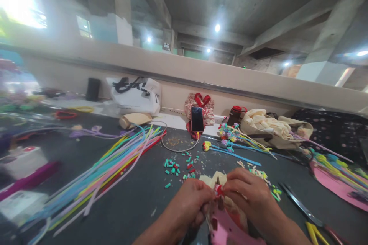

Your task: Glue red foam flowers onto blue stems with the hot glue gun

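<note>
Head view: both bare hands meet just right of centre in the lower part of the frame, fingertips turned in towards each other. The left hand (195,199) comes up from the bottom centre, its forearm slanting towards the upper right, the back of the hand to the camera and the fingers curled under. The right hand (253,191) rises from the bottom right, its forearm slanting towards the upper left, with the wrist bent and the fingers arched over, reaching left. Thumbs and fingers of both pinch a small red piece (219,190), gripped between them in the lower centre-right of the frame; its exact shape is too small to tell. Directly below it in the picture is a pink glue gun (222,222), partly hidden by the hands; whether its nozzle (220,203) touches the piece, I cannot tell. Teal cut bits (173,167) lie left of centre, above the left hand. Scissors (309,211) lie at the lower right, beyond the right wrist.
</note>
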Available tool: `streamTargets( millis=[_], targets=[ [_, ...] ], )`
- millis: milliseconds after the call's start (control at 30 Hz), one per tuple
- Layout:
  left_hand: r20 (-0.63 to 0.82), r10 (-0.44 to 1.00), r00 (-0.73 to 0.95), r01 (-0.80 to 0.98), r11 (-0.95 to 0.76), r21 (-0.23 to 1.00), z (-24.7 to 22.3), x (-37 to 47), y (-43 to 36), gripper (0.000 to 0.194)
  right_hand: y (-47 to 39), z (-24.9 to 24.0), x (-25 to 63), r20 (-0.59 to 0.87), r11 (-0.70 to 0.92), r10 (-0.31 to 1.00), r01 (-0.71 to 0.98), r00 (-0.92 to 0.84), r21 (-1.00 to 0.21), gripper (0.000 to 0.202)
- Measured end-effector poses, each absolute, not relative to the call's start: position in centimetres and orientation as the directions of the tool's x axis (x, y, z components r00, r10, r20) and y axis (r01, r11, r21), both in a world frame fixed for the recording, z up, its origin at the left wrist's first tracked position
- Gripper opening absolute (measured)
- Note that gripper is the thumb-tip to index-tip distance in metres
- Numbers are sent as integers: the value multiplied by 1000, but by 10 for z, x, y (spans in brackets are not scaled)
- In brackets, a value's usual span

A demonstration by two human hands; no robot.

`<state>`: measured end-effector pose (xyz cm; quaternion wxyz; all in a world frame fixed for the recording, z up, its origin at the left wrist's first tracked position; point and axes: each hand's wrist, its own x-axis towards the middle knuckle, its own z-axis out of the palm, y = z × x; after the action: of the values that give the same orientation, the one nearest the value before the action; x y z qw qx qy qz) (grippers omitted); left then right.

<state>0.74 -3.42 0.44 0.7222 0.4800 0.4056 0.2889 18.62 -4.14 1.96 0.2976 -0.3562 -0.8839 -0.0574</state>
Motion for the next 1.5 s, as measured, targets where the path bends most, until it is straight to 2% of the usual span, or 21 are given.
streamTargets(
  millis=[333, 700, 767, 833, 967, 1067, 1200, 1300, 1367, 1500],
  targets=[
    [-309, 806, 505, -32, 375, 926, 12, 8, -38, 23, -43, 19, 182, 611, 754, 550, 654, -569, -69, 12],
    [-309, 805, 507, -42, 381, 924, 11, 8, -37, 23, -47, 16, 175, 605, 719, 593, 688, -531, -101, 13],
    [-314, 802, 508, -54, 394, 918, 12, 8, -37, 23, -49, 18, 179, 583, 733, 607, 663, -540, -149, 14],
    [-315, 794, 519, -74, 409, 909, 12, 7, -36, 23, -50, 20, 184, 601, 721, 639, 647, -480, -248, 19],
    [-319, 748, 582, -155, 488, 859, 8, 3, -32, 27, -52, 21, 192, 645, 618, 742, 562, -183, -550, 24],
    [-286, 643, 710, -235, 599, 765, 5, 0, -28, 26, -48, 18, 190, 541, 509, 838, 448, -65, -735, 22],
    [-222, 469, 855, -235, 732, 640, 4, -3, -23, 20, -41, 9, 179, 346, 370, 928, 237, -135, -898, 26],
    [-213, 422, 881, -208, 750, 628, 4, -3, -22, 22, -41, 4, 170, 216, 246, 947, 104, -239, -964, 42],
    [-218, 406, 887, -190, 752, 631, 5, -2, -23, 24, -43, 6, 166, 185, 223, 950, 130, -252, -966, 44],
    [-224, 434, 873, -205, 742, 639, 5, -2, -28, 29, -51, 17, 160, 226, 283, 933, 185, -281, -941, 40]
  ],
)
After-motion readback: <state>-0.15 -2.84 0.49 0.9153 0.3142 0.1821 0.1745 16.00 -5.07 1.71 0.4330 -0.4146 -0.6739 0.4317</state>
